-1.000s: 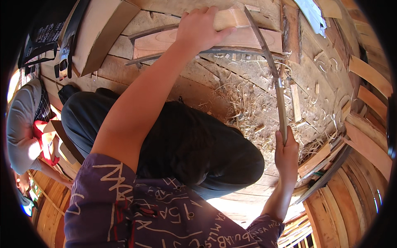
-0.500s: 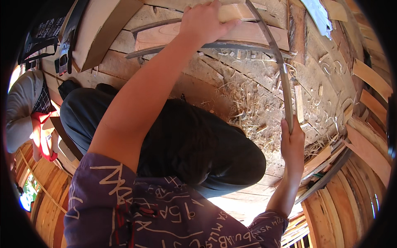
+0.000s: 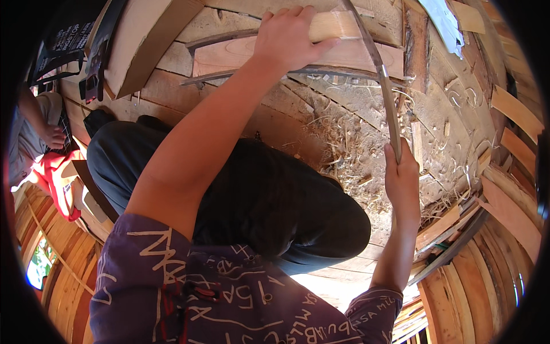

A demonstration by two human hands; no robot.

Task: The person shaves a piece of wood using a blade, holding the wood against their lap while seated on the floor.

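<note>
The left hand (image 3: 287, 39) — thumb spread — grips a pale wooden block (image 3: 337, 26). The right hand (image 3: 403, 179), nearer, curls round a long wooden-handled metal saw (image 3: 389, 103).

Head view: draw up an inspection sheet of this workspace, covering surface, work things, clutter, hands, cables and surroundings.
Surface: wooden plank floor, strewn with debris on the right.
Work things: light wood block, with the blade of a saw across its right end; pinkish board close by.
Clutter: wood shavings and chips; cardboard box and black bag at upper left.
Hands: left hand holds the block; right hand grips the saw's handle.
Cables: nothing seen.
Surroundings: curved wooden boards on the right; another person's hand beside red cloth at far left.
</note>
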